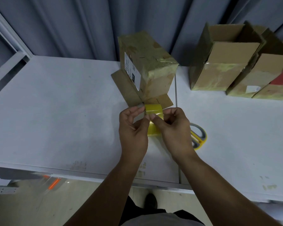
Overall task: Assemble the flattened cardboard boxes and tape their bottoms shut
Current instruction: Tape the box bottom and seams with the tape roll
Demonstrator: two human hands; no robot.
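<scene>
Here, a yellow tape roll [153,109] is pinched by left hand [132,129] and right hand [172,126], with a cardboard box [149,66] at twelve o'clock, scissors [201,141] at three

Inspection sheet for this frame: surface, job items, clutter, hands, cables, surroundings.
Surface: white table, scuffed, with a seam running front to back.
Job's things: taped box stands with flaps splayed at its base and a white label on its side; yellow tape roll held above the table; row of open-topped boxes at far right.
Clutter: scissors lie right of the right hand, partly hidden.
Grippers: left hand and right hand both pinch the tape roll.
Cables: nothing seen.
Surroundings: grey ribbed wall behind; floor below the table edge.
</scene>
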